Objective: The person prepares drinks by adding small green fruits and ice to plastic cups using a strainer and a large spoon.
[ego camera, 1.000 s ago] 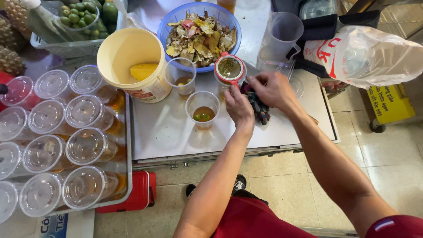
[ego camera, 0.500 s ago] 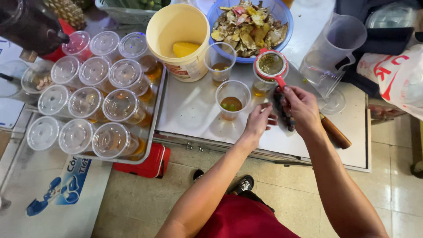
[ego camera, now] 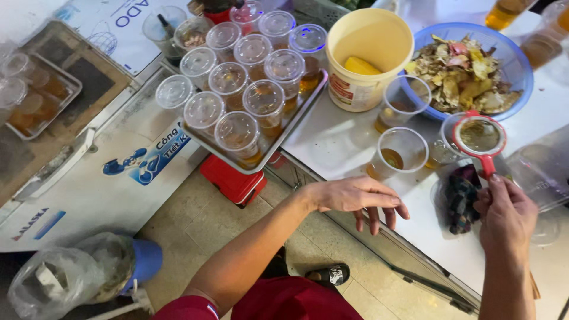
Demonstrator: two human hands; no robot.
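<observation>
My left hand [ego camera: 358, 198] hovers palm down over the front edge of the white table [ego camera: 338, 142], fingers spread, holding nothing. The nearest thing to it is a clear plastic cup [ego camera: 398, 151] with a little amber liquid. My right hand [ego camera: 507, 213] grips the handle end of a red strainer [ego camera: 479, 135]. The strainer rests on top of another clear cup and holds greenish pulp. A dark crumpled cloth [ego camera: 461, 195] lies on the table just left of my right hand.
A metal tray [ego camera: 299, 112] carries several lidded cups of amber drink. Behind stand a yellow bucket [ego camera: 367, 56] and a blue bowl [ego camera: 517, 65] of peelings. A clear jug [ego camera: 542, 178] is at right. A red stool [ego camera: 234, 178] and a white chest [ego camera: 106, 184] stand below.
My left hand has drawn back from the cup to the table's front edge and spread open. My right hand stays at the strainer handle. The view has swung left.
</observation>
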